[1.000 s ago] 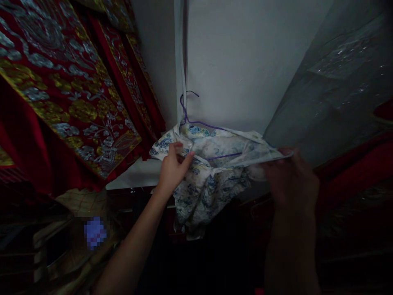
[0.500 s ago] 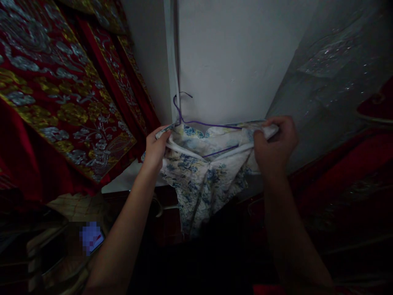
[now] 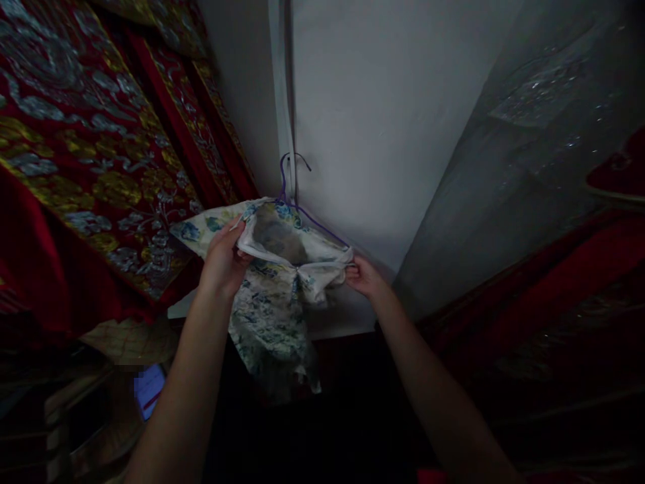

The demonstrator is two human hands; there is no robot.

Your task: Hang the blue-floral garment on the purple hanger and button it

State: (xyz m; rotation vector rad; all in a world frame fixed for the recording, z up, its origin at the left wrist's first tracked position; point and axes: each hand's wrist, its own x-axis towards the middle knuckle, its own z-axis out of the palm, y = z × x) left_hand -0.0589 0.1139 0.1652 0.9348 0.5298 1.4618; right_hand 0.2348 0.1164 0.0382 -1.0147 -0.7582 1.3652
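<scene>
A white garment with blue and green flowers (image 3: 269, 309) hangs on a thin purple hanger (image 3: 322, 227), its open neckline facing up. The hanger's hook sits at a narrow pale strip (image 3: 283, 101) running down the wall. My left hand (image 3: 225, 259) is closed on the neckline's left edge, thumb on top. At the other side my right hand (image 3: 360, 274) pinches the fabric near the hanger's right end. Between the hands the neckline is spread, and the lower part of the garment droops below.
Red cloth embroidered in gold and silver (image 3: 115, 188) hangs on the left. More red fabric (image 3: 544, 282) and clear, glittering plastic (image 3: 544, 101) are on the right. A lit phone (image 3: 150, 390) lies low at the left by a wooden frame. Behind the garment stands a pale wall (image 3: 373, 101).
My right hand has moved left and down, and my left hand slightly left. The garment has shifted left, its left shoulder now spreading outward, and the hanger tilts down to the right.
</scene>
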